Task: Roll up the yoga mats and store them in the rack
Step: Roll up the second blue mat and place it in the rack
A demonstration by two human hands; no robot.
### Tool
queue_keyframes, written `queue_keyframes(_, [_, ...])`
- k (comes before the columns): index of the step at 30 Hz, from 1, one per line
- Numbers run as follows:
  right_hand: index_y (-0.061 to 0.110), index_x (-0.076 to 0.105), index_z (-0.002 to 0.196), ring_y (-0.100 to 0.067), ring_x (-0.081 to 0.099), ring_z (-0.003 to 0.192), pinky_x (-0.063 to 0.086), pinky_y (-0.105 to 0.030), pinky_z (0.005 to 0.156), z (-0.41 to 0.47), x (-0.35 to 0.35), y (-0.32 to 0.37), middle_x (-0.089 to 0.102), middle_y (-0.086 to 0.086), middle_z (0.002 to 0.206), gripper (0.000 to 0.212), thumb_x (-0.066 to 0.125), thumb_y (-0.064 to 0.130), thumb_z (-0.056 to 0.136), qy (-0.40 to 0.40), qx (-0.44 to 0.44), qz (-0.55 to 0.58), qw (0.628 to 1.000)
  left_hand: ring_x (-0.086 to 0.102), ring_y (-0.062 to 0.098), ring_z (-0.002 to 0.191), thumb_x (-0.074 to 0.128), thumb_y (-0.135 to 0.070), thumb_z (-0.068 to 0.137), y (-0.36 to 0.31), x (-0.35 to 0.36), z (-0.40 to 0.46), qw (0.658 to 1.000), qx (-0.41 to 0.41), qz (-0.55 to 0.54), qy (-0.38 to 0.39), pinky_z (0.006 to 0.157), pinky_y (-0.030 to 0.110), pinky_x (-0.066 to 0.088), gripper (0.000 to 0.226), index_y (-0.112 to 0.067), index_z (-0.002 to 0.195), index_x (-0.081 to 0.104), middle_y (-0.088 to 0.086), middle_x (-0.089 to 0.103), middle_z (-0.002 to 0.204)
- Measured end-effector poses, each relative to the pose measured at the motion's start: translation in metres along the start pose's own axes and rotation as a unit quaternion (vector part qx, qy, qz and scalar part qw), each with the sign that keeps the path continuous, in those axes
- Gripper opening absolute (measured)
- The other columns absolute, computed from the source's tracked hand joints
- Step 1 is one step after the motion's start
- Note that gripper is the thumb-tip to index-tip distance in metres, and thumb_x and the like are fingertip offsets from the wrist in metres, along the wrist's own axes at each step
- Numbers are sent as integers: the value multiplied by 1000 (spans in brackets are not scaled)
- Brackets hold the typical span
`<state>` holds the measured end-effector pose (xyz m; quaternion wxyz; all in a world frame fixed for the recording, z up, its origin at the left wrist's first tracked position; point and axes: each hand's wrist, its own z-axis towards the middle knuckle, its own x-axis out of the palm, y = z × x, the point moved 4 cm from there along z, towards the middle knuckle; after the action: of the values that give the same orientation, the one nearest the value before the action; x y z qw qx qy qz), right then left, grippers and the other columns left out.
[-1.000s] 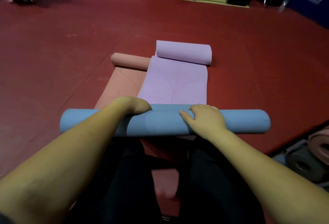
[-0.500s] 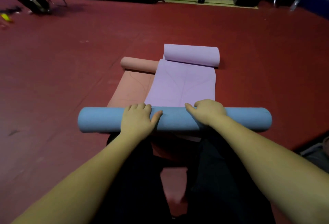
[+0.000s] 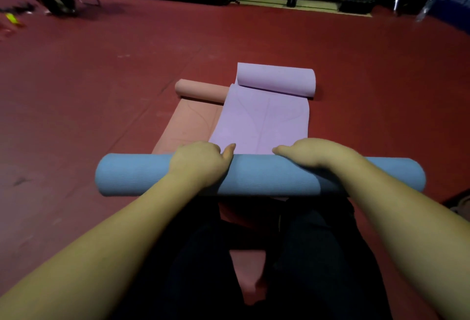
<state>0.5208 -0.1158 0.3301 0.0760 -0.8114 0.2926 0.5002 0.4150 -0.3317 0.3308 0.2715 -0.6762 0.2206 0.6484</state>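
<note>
The red floor (image 3: 356,60) stretched around you. On it lay the pink mat (image 3: 188,126), partly unrolled, with the purple mat (image 3: 259,121) overlapping its right side, each rolled at its far end. Nearest you, the blue mat (image 3: 254,177) lay fully rolled across both. Your left hand (image 3: 201,162) and right hand (image 3: 315,153) rested on top of it, fingers curled over its far edge, gripping the roll.

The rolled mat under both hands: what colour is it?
Blue mat, clearest in the head view.
</note>
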Motion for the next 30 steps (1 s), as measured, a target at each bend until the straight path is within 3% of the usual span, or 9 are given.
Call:
queue_keyframes(6, [12,52,140,-26,43,136,31,-35,109,3,19,-4,43,-11,152,74,28,67,97,48,6,18,999,59,33,112,19,-55,102,-1,9,-3,994,-33,-10,103,87,37,41,66,-11,116,66,15,64,123])
queue_keyframes(9, [23,64,112,-26,53,118,42,-39,99,12,19,-1,57,-4,125,59,30,67,94,-54,-46,-14,997,53,34,123,22,-54,102,2,8,11,984,-50,-33,168,97,38,39,66,-8,131,58,17,55,138])
queue_keyframes(11, [22,57,84,-27,56,100,43,-37,80,12,14,0,52,1,97,44,35,59,97,-147,-70,-18,987,48,33,130,24,-52,103,3,8,19,975,-59,-52,207,104,38,36,65,-5,138,51,18,48,147])
queue_keyframes(13, [20,49,72,-30,57,90,36,-35,67,6,12,4,48,1,84,45,35,53,100,-213,-83,-34,973,43,32,136,26,-49,104,3,9,28,966,-67,-77,237,107,36,33,63,-4,143,47,17,41,152])
queue_keyframes(17, [19,59,79,-31,57,92,34,-35,66,-11,24,6,53,-4,85,47,36,56,98,-267,-69,-49,960,42,27,137,33,-41,105,1,9,40,943,-85,-121,297,103,34,32,53,-9,144,47,12,41,154])
queue_keyframes(21, [12,65,92,-33,59,96,41,-39,82,-20,45,10,66,-11,96,66,29,67,92,-290,-66,-93,950,60,24,109,47,-39,99,2,19,52,917,-90,-178,346,90,34,43,35,-13,114,64,6,62,129])
queue_keyframes(26, [13,68,95,-32,62,94,42,-38,79,-7,41,16,68,-10,97,87,7,72,80,-281,-28,-114,953,41,28,138,36,-45,106,-3,22,65,952,-57,-101,284,107,35,30,54,-8,143,48,12,41,154])
queue_keyframes(28, [13,68,98,-32,62,97,40,-37,78,2,37,15,68,-10,102,77,18,71,89,-268,-22,-117,956,49,33,126,30,-46,105,3,24,71,974,-50,-49,216,100,39,37,52,-10,134,56,16,50,144])
queue_keyframes(30, [13,68,100,-33,62,100,39,-37,77,7,35,14,68,-11,105,67,28,67,94,-261,-23,-109,959,55,34,100,26,-40,104,7,26,74,990,-39,-16,135,84,38,41,48,-11,112,63,16,62,121])
